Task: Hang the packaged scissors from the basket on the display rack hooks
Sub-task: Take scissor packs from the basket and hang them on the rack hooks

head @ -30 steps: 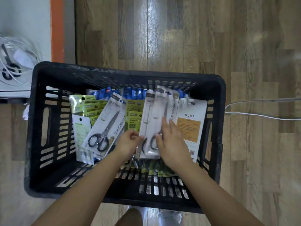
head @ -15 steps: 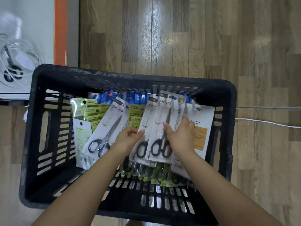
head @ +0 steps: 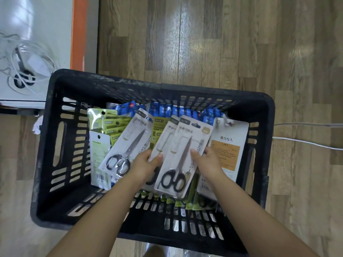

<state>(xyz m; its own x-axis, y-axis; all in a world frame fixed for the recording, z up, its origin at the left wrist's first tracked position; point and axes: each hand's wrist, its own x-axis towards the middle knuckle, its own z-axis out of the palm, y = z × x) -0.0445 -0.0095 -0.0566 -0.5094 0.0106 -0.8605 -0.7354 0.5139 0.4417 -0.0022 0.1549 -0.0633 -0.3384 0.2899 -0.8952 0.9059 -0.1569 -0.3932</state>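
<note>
While over basket (head: 152, 86): both hands' grip on scissors pkgs (head: 182, 154).

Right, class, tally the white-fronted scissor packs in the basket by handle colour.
Black handles: 2, the front pack and the pack behind it
Silver handles: 1, the left pack
Total: 3

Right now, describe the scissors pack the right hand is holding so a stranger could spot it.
Look into the black basket on the wooden floor. Near its middle, the right hand pinches a white scissors pack. Unlike the silver-handled pack to its left, its scissors have black handles.
</note>
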